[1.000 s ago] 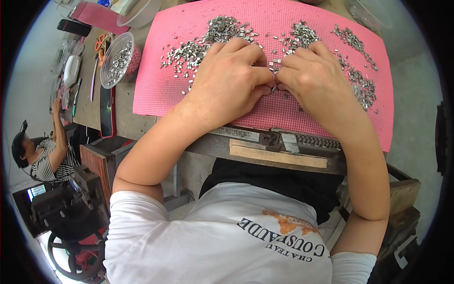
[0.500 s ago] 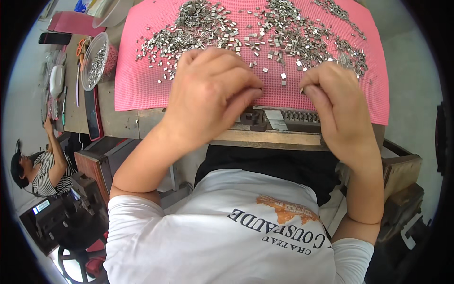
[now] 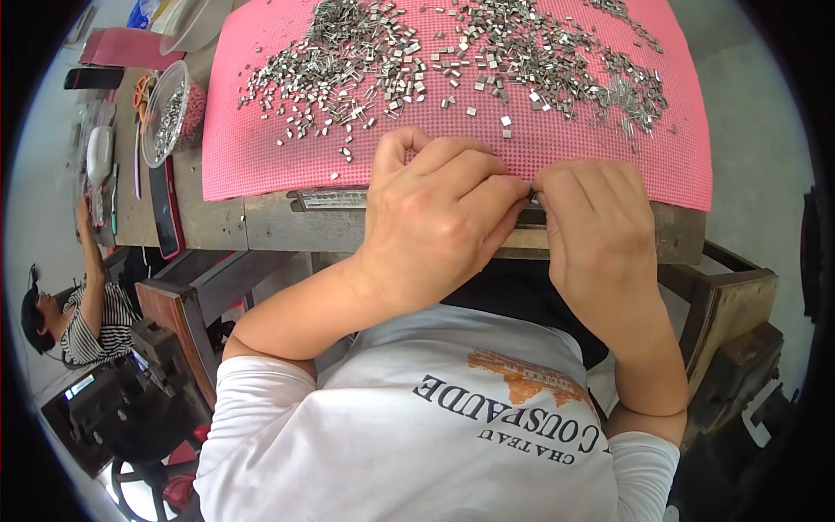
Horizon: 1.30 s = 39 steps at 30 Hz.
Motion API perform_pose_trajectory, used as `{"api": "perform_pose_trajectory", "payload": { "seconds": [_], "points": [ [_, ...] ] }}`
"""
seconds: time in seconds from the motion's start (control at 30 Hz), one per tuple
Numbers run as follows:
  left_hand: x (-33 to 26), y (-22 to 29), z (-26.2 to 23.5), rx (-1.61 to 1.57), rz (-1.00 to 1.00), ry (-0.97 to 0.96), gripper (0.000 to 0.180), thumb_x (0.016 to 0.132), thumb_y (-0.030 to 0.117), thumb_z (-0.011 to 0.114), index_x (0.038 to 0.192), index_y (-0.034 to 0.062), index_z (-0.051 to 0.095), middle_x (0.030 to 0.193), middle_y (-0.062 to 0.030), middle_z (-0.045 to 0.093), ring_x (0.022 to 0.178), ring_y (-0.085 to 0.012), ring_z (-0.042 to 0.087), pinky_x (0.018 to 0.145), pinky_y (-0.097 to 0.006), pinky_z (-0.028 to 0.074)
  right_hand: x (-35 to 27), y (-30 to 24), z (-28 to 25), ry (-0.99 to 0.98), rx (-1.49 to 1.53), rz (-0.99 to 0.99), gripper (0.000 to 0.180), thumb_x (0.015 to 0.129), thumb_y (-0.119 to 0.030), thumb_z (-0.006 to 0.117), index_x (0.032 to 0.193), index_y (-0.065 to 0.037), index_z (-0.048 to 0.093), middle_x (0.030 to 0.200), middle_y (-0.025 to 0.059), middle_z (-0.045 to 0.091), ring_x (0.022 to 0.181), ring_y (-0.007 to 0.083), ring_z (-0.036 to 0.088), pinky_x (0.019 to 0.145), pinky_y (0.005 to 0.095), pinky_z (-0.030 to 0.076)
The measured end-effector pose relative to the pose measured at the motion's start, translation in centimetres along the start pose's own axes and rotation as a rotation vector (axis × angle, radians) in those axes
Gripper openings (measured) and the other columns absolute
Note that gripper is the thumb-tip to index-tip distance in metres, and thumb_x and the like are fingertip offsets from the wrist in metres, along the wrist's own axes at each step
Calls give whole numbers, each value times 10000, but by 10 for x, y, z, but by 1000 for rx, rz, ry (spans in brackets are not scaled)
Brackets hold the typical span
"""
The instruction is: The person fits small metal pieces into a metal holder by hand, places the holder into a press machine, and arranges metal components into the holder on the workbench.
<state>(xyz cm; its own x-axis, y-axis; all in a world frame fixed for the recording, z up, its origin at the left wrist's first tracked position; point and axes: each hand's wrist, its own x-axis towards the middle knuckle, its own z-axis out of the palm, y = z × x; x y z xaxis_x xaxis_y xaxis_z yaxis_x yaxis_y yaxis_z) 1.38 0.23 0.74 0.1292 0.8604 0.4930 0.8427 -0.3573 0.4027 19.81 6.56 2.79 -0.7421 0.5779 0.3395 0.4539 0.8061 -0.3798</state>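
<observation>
My left hand and my right hand meet fingertip to fingertip at the near edge of the pink mesh mat. Both are closed in a pinch. A tiny dark metal piece shows where the fingertips come together; its exact shape is too small to make out. Beneath the hands, a long metal fixture lies along the table's front edge, its middle hidden by my left hand. Beyond them, small shiny metal pieces are heaped and scattered over the mat.
To the left stand a clear round tub of metal pieces, a phone and orange-handled scissors. A person in a striped top sits further left, beside a dark machine. The wooden table edge runs in front of me.
Both hands have come together and moved nearer to me, from apart over the mat to touching above the fixture. They now cover the slotted part of it that showed before.
</observation>
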Motion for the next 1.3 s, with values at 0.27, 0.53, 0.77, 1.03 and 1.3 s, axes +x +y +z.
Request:
{"api": "perform_pose_trajectory", "payload": {
  "seconds": [0.27, 0.53, 0.77, 1.03, 1.3],
  "points": [
    [-4, -6, 2, -66, -54, 18, 238, 730, 113, 881, 955, 136, 807, 925, -7, 750, 942, -185, 715, 799, -355, 412, -1, 1, -1, 14, 1, 15, 150, 841, 41, 689, 980, -2, 653, 942, 133, 681, 857, 340, 648, 782, 436, 487],
    [-7, -9, 2, -95, -58, 18, 285, 714, 115, 884, 988, 138, 811, 948, -7, 749, 953, -197, 701, 819, -341, 440, -5, 6, -4, 66, 113, 54, 160, 847, 68, 699, 986, -5, 665, 970, 135, 705, 893, 340, 669, 794, 422, 504],
    [-8, -5, 1, 27, 78, 13, 367, 648, 133, 802, 1014, 157, 804, 1011, -2, 721, 977, -249, 667, 840, -375, 446, -4, 4, -1, 61, 52, 32, 186, 831, 72, 700, 992, -1, 644, 971, 136, 670, 880, 345, 646, 785, 432, 495],
    [-10, 11, 3, 174, 49, 27, 342, 670, 148, 788, 1012, 154, 803, 1006, 5, 720, 973, -243, 667, 847, -384, 449, -2, 0, 3, 63, -20, 19, 187, 818, 74, 703, 981, 5, 642, 966, 139, 670, 871, 338, 648, 773, 431, 489],
    [-10, 7, 5, 110, 13, 78, 318, 697, 121, 810, 1015, 142, 810, 986, 1, 730, 969, -226, 693, 844, -372, 448, 1, 4, 1, 102, -25, -23, 183, 790, 26, 704, 948, -29, 628, 890, 100, 640, 826, 285, 643, 760, 410, 470]
  ]
}}
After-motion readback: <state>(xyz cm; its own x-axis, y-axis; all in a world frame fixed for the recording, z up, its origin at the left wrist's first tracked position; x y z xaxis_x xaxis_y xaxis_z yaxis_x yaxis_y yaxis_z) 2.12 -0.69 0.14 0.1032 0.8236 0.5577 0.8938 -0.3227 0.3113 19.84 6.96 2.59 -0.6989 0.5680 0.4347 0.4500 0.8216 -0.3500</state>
